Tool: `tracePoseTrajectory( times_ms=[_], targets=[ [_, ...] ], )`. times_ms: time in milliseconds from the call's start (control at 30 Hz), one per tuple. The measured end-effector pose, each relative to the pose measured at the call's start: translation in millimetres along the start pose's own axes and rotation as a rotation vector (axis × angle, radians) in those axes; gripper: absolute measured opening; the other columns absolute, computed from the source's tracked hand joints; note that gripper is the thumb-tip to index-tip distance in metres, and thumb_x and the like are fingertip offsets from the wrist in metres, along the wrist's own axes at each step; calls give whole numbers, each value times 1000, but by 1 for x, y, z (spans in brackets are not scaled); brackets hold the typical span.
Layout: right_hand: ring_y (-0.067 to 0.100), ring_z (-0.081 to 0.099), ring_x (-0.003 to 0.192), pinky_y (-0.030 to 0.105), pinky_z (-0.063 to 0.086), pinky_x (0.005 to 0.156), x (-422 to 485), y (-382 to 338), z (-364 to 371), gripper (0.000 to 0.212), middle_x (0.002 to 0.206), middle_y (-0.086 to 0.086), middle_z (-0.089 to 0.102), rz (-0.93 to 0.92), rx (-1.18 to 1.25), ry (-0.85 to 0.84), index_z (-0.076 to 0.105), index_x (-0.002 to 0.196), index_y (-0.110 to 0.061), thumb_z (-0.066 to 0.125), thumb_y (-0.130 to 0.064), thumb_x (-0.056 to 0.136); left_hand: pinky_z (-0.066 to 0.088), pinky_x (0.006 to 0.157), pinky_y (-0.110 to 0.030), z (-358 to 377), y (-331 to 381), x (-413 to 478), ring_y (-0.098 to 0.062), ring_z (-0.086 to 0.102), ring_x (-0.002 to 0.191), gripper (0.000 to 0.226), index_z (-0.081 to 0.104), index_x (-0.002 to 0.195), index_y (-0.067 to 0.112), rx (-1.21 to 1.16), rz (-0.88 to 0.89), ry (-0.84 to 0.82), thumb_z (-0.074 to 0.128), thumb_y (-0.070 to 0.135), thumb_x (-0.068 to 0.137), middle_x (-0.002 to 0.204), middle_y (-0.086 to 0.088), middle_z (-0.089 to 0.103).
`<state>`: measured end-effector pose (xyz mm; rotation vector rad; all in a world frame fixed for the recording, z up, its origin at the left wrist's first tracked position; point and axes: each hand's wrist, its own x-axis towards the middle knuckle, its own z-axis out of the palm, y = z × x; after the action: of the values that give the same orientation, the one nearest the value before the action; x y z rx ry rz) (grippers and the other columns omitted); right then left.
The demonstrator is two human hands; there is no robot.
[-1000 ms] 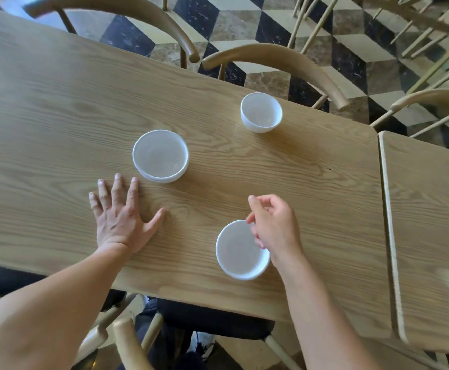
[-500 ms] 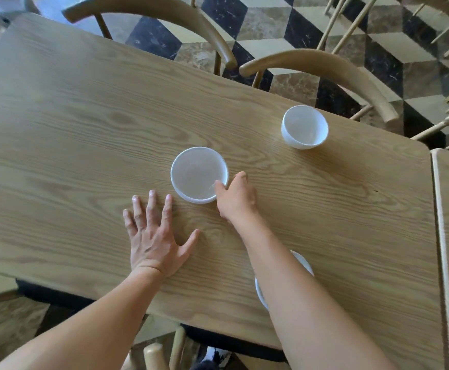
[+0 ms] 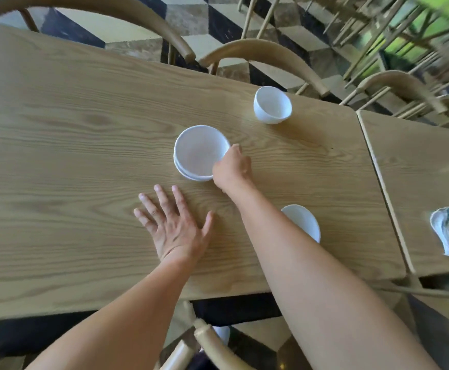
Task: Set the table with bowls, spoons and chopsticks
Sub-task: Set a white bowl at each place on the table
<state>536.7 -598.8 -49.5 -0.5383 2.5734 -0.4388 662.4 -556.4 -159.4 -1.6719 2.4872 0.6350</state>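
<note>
A stack of white bowls (image 3: 200, 152) sits in the middle of the wooden table (image 3: 57, 145). My right hand (image 3: 232, 168) grips the rim of the top bowl on its right side. My left hand (image 3: 174, 227) lies flat on the table in front of the stack, fingers spread, holding nothing. A single white bowl (image 3: 272, 104) stands near the far edge. Another white bowl (image 3: 304, 221) rests near the front edge, partly hidden by my right forearm. White spoons (image 3: 444, 229) lie on the adjoining table at the right.
Wooden chairs (image 3: 266, 56) line the far side of the table, over a checkered floor. A second table (image 3: 418, 161) butts against the right end. Another chair back (image 3: 218, 343) stands below the near edge.
My right hand left the near bowl, reached forward to the stack and now grips the top bowl's rim. My left hand stayed flat on the table.
</note>
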Motion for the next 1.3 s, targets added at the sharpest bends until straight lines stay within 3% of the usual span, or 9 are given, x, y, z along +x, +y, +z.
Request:
tracePoseTrajectory(
  times_ms=[100,167,200,367,500,733,867,1033,1300],
  targets=[
    [35,70,97,34,54,57,6,-1,10,34,117,21,64,58,54,-2,48,120,-2,53,-7,87,-17,114,-65,2,-1,0,-49,-32,142,104,-9,158,14,-2,15,3,13,81,83,163,-21,-21],
    [34,72,78,21,39,32,10,6,12,32,112,20,65,75,122,7,51,118,-2,48,-4,87,-18,114,-65,4,0,0,-49,-31,143,104,-8,158,13,-6,18,14,15,81,83,163,-22,-20],
    [33,70,71,17,33,27,10,9,11,31,110,21,65,85,161,19,52,117,-1,46,-3,87,-18,113,-65,5,0,1,-50,-31,143,104,-8,158,13,-7,18,17,16,80,84,163,-23,-19],
    [20,58,42,18,31,30,-25,25,-17,19,90,23,68,74,428,95,49,102,-5,38,-1,87,-16,113,-67,2,-2,-1,-52,-30,142,102,-11,158,12,23,15,-32,16,79,87,163,-23,-20],
    [10,48,28,17,29,31,-71,55,-31,25,85,27,68,102,532,52,48,109,-2,34,-2,89,-12,117,-63,-12,-25,-5,-43,-26,147,93,-11,159,26,85,135,-96,15,80,88,164,-14,-23],
    [16,46,36,21,30,33,-143,73,13,14,73,22,66,169,497,-110,43,99,-6,34,-2,89,-12,119,-59,-63,-187,-12,-33,-24,150,87,-10,157,42,232,114,-50,3,86,83,165,-3,-23],
    [19,45,40,23,29,34,-172,43,68,9,64,16,61,144,456,-246,39,96,-8,34,-3,91,-11,119,-59,-96,-268,3,-33,-20,151,86,-11,155,47,221,9,-24,4,87,80,166,-1,-19],
    [15,44,44,20,27,33,-208,-19,133,13,74,11,55,140,447,-417,37,105,-9,28,-5,96,-11,119,-58,-127,-351,19,-32,-18,152,83,-7,155,47,200,-63,-4,5,85,82,167,0,-16],
    [14,44,47,22,32,33,-239,-82,183,26,73,9,52,114,413,-459,33,122,-16,26,-8,98,-13,119,-56,-142,-399,27,-31,-19,152,79,-7,155,47,216,-5,8,-2,80,83,168,0,-12]
  ],
)
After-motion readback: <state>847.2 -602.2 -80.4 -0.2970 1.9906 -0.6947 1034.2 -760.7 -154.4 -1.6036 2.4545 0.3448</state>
